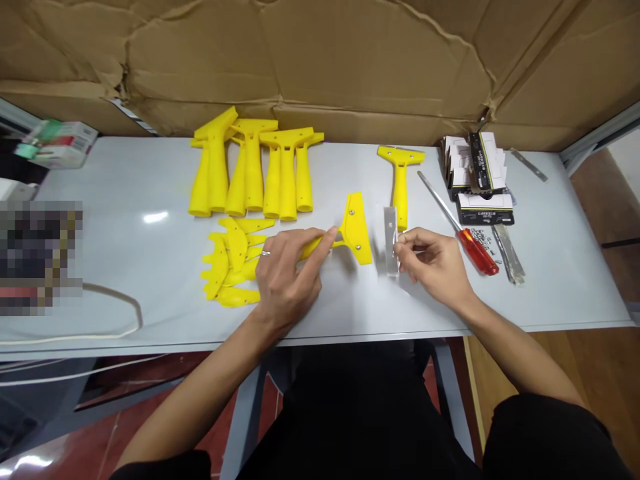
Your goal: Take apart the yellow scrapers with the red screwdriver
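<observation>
My left hand [293, 270] is closed around the handle of a yellow scraper [356, 230], whose wide head with two screws points right. Between the thumb and fingers of my right hand [435, 263] is a flat blade [391, 240] in a clear wrapper, held upright just right of the scraper head and apart from it. Behind the blade lies another yellow scraper [401, 177] with screws in its head. Loose yellow head plates [233, 260] are piled beside my left hand, partly hidden by it.
Several yellow scraper handles [250, 167] stand in a row at the back left. On the right are a red screwdriver [477, 252], small screws [483, 238], wrapped blades [509, 255], black-and-white boxes [475, 167] and a loose blade [529, 165]. A cardboard wall [350, 67] borders the table's back.
</observation>
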`<state>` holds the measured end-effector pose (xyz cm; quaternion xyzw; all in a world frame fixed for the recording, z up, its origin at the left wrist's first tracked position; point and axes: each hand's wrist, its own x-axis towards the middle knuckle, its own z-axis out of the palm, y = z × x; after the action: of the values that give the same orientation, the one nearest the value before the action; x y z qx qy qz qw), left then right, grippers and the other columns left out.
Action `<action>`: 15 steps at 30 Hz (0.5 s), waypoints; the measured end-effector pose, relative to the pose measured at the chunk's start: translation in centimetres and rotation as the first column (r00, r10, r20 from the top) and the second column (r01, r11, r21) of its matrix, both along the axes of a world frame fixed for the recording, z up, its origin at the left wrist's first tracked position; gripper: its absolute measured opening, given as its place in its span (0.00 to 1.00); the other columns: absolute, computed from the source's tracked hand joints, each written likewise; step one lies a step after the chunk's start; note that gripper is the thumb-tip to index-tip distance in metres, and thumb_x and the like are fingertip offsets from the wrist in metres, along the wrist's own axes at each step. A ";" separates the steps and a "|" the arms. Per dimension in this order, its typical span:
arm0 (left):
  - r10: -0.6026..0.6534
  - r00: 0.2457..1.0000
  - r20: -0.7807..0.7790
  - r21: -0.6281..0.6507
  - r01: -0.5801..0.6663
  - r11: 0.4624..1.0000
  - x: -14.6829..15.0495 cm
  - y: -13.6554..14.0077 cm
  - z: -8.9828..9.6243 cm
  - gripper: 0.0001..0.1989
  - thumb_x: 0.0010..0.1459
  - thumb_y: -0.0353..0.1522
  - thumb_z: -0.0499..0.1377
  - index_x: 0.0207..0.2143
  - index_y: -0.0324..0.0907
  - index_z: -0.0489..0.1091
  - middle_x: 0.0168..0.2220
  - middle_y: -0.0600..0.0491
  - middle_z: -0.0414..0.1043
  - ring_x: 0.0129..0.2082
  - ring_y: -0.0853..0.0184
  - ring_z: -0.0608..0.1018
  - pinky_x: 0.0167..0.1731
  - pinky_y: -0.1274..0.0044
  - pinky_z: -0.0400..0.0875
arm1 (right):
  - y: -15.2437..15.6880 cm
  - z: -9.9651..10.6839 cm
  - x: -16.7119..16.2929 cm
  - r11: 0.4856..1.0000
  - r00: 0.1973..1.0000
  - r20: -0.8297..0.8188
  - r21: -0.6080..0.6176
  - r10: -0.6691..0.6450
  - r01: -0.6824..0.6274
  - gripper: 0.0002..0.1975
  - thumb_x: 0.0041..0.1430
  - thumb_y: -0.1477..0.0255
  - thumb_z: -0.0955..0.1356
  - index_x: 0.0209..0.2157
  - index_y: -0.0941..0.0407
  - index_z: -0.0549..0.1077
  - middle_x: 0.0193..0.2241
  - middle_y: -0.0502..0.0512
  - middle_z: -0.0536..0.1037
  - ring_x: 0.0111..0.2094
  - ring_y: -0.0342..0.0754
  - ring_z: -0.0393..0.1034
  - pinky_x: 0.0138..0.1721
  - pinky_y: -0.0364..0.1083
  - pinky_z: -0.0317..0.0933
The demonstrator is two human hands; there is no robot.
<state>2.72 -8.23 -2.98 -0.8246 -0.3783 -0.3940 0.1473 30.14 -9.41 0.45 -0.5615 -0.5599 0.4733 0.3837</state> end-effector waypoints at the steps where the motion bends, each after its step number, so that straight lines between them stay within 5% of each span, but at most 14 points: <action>1: 0.000 1.000 0.001 -0.009 0.000 1.000 0.0 0.0 0.0 0.33 0.71 0.19 0.56 0.74 0.48 0.68 0.50 0.43 0.83 0.47 0.58 0.83 0.46 0.67 0.75 | 0.0 -0.2 0.0 1.000 0.998 0.056 0.015 0.004 -0.005 0.18 0.61 0.60 0.72 0.37 0.64 0.79 0.25 0.51 0.75 0.24 0.33 0.68 0.25 0.34 0.62; 9: -0.024 0.999 0.026 0.018 0.023 1.000 0.3 -0.3 0.6 0.30 0.70 0.17 0.52 0.71 0.37 0.69 0.47 0.41 0.84 0.40 0.60 0.83 0.37 0.71 0.75 | -0.1 -0.3 0.3 0.996 0.946 0.314 0.025 0.073 -0.085 0.17 0.64 0.62 0.69 0.40 0.61 0.84 0.31 0.50 0.81 0.28 0.32 0.71 0.33 0.35 0.63; 15: -0.060 0.998 0.021 -0.060 0.061 0.996 0.2 -0.6 1.2 0.29 0.69 0.16 0.49 0.68 0.35 0.70 0.46 0.42 0.84 0.43 0.60 0.85 0.41 0.73 0.78 | -0.1 -0.5 0.1 0.978 0.900 0.401 0.045 0.170 -0.205 0.14 0.66 0.66 0.68 0.37 0.59 0.84 0.32 0.48 0.81 0.28 0.29 0.68 0.34 0.35 0.58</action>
<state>2.97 -8.84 -1.79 -0.8360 -0.3664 -0.3943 0.1068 30.28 -9.52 -0.04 -0.5716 -0.6971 0.3606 0.2395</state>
